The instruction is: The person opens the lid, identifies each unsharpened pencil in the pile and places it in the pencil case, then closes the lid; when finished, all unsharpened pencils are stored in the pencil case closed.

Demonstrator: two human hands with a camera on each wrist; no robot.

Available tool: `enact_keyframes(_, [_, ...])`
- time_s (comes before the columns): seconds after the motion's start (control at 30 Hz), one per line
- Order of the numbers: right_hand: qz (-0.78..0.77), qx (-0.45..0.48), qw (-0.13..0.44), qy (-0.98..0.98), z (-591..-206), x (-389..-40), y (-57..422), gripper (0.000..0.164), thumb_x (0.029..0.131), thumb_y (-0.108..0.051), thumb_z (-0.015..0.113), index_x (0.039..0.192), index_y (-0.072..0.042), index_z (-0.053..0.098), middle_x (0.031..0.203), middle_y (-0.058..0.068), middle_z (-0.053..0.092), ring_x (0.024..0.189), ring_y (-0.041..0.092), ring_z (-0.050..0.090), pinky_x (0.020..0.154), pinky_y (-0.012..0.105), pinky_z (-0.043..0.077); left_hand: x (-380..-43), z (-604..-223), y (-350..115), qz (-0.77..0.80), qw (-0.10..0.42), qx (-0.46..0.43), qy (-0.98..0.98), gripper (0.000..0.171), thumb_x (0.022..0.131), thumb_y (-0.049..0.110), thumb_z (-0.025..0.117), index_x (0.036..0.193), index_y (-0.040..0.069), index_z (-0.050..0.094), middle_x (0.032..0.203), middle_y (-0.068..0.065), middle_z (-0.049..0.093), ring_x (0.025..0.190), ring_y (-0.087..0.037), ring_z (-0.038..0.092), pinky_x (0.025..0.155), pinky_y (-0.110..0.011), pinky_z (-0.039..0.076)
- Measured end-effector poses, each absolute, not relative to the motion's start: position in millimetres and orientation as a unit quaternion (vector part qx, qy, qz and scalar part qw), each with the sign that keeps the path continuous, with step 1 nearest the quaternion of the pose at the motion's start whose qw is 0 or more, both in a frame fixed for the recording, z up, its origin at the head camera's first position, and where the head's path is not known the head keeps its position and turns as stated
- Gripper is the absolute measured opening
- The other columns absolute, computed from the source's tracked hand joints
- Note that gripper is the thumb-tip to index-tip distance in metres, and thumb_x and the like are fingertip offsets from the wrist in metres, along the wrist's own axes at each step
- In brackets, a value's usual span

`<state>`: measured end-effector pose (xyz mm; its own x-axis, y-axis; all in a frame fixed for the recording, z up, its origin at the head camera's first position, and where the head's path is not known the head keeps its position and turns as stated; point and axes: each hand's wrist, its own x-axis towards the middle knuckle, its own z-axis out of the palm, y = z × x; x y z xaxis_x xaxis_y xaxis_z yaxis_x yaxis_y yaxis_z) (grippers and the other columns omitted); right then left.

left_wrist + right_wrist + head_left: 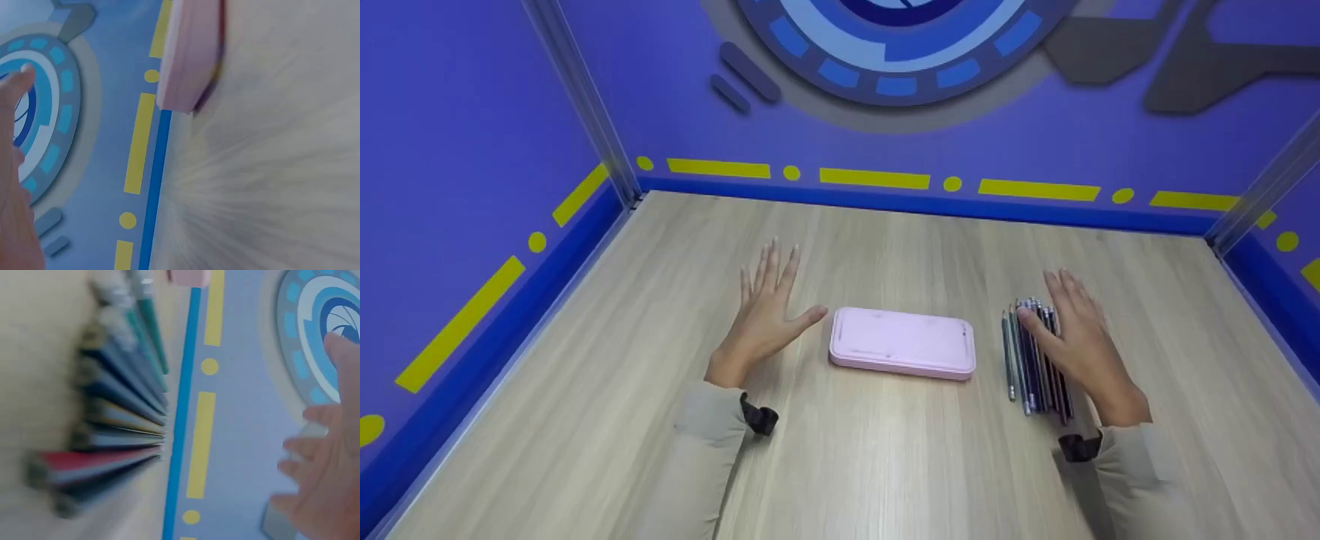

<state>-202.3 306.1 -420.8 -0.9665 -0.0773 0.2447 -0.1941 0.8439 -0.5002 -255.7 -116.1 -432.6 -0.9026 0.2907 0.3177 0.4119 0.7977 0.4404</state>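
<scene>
A pink case (901, 341) with rounded corners lies closed on the table between the two hands. My left hand (765, 319) is to its left, fingers straight and spread, the thumb pointing at the case's near side. To the right of the case lies a bundle of pencils (1027, 367), side by side and pointing away from me. Over its right part my right hand (1076, 337) is held with straight fingers, holding nothing. In the right wrist view the pencils (121, 410) show dark, green and red barrels, and the hand appears raised beside them.
The wood-grain table (885, 465) is bounded by a blue printed wall (877, 150) at the back and panels on both sides. Metal posts (585, 97) stand at the corners. Each wrist wears a black strap (761, 416) with a small camera.
</scene>
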Motion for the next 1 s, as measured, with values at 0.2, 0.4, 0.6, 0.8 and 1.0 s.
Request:
enact_keyframes(0.2, [0.264,0.152,0.036,-0.952,-407,-213,294,0.08,0.095,-0.047,0.054,0.156,-0.015,0.013,0.161,0.018,0.01,0.146,0.044,0.009,0.113,0.069,0.011,-262,-437,-118,-0.362,0.004,-0.255,-0.896,0.108,0.082,0.061,0.064,0.156,0.017,-0.001,0.163,-0.004,-0.008,0.15,-0.021,-0.008,0.121,-0.054,-0.007])
enact_keyframes(0.4, [0.2,0.205,-0.027,-0.958,-405,-222,264,0.083,0.091,-0.059,0.051,0.155,-0.017,0.019,0.161,0.011,0.016,0.147,0.037,0.016,0.118,0.061,0.016,-266,-452,-110,-0.422,-0.088,-0.261,-0.864,0.111,0.077,0.05,0.075,0.156,0.02,0.002,0.163,-0.001,-0.003,0.15,-0.025,-0.004,0.123,-0.048,-0.002])
enact_keyframes(0.6, [0.164,0.261,-0.044,-0.95,-409,-228,233,0.084,0.089,-0.056,0.058,0.154,-0.015,0.024,0.16,0.009,0.022,0.146,0.033,0.022,0.119,0.053,0.021,-269,-459,-104,-0.434,-0.129,-0.241,-0.858,0.113,0.074,0.046,0.08,0.156,0.021,0.005,0.163,-0.002,0.002,0.15,-0.03,0.0,0.122,-0.052,0.006])
enact_keyframes(0.8, [0.155,0.286,-0.058,-0.944,-415,-233,209,0.083,0.088,-0.05,0.062,0.152,-0.011,0.026,0.158,0.014,0.024,0.145,0.034,0.024,0.119,0.052,0.021,-270,-463,-100,-0.434,-0.141,-0.238,-0.858,0.117,0.07,0.045,0.083,0.156,0.019,0.007,0.163,-0.002,0.005,0.15,-0.022,0.005,0.123,-0.045,0.009])
enact_keyframes(1.0, [0.203,0.189,-0.155,-0.948,-413,-238,177,0.086,0.08,-0.035,0.076,0.151,-0.015,0.032,0.158,0.012,0.024,0.146,0.033,0.022,0.12,0.052,0.019,-257,-483,-96,-0.427,-0.131,-0.218,-0.867,0.115,0.069,0.048,0.083,0.156,0.019,0.013,0.162,-0.009,0.012,0.147,-0.04,0.004,0.121,-0.054,0.005])
